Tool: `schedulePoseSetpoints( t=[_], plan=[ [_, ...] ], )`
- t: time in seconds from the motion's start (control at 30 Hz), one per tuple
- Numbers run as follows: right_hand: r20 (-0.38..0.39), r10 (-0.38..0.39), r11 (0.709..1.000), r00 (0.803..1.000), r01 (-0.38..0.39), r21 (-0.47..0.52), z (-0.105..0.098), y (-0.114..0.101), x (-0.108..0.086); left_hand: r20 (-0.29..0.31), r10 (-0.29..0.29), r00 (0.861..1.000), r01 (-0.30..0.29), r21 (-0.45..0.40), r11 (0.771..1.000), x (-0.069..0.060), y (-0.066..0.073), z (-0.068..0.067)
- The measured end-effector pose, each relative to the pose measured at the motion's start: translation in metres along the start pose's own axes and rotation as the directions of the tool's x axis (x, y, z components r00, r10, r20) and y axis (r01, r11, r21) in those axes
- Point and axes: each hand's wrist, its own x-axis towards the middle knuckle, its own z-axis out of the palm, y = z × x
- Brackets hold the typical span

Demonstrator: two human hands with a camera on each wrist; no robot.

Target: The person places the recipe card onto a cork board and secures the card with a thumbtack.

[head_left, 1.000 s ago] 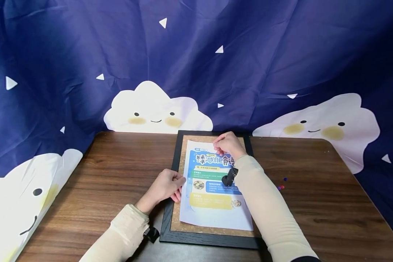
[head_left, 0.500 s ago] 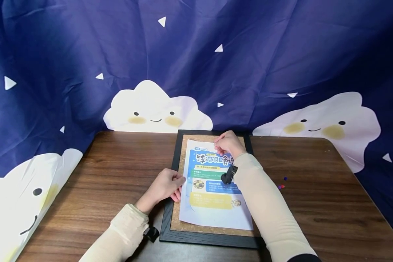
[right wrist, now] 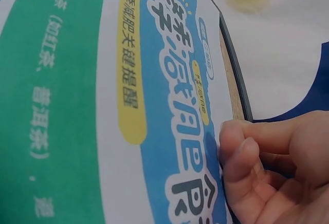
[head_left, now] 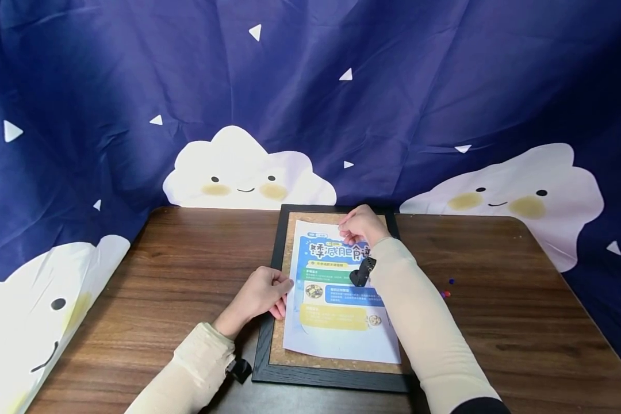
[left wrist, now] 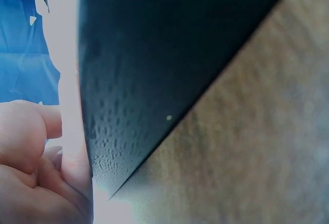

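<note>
A printed sheet point(head_left: 336, 339) lies on a cork board point(head_left: 318, 218) with a black frame point(head_left: 331, 378). At the sheet's left edge, my left hand point(head_left: 259, 294) pinches it between thumb and curled fingers; the left wrist view shows that hand point(left wrist: 36, 167) beside the black frame point(left wrist: 149, 54). My right hand point(head_left: 363, 225) is at the sheet's top edge, right of its middle. In the right wrist view, the thumb and fingertips of this hand point(right wrist: 282, 167) pinch together at the sheet's edge point(right wrist: 121, 183); whatever else may be between them is hidden.
Small red and blue pieces point(head_left: 447, 294) lie on the brown wooden table point(head_left: 502, 322), right of my right forearm. A dark blue curtain point(head_left: 290, 69) with white clouds hangs behind the table's far edge and along its sides.
My right wrist and forearm have shifted very slightly, while both hands keep their places at the sheet. The head view has tilted a little.
</note>
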Motion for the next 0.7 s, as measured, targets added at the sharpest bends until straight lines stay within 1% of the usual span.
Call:
schedulePoseSetpoints(
  t=[0.37,0.57,0.7],
  plan=[
    [0.022,0.025,1.000,0.999,-0.026,0.001,-0.0016,-0.0027,-0.0002,0.004,-0.001,1.000,0.001,-0.010,1.000,-0.0010,0.0009,0.0007],
    [0.022,0.010,1.000,1.000,-0.010,-0.020,0.0013,-0.0032,0.0001,0.012,-0.003,1.000,0.004,-0.013,1.000,-0.0007,0.0015,0.0003],
    [0.013,0.001,1.000,1.000,0.000,-0.018,0.0006,-0.0018,-0.0013,0.004,-0.001,1.000,0.001,-0.008,1.000,0.0002,0.0007,0.0007]
  ],
)
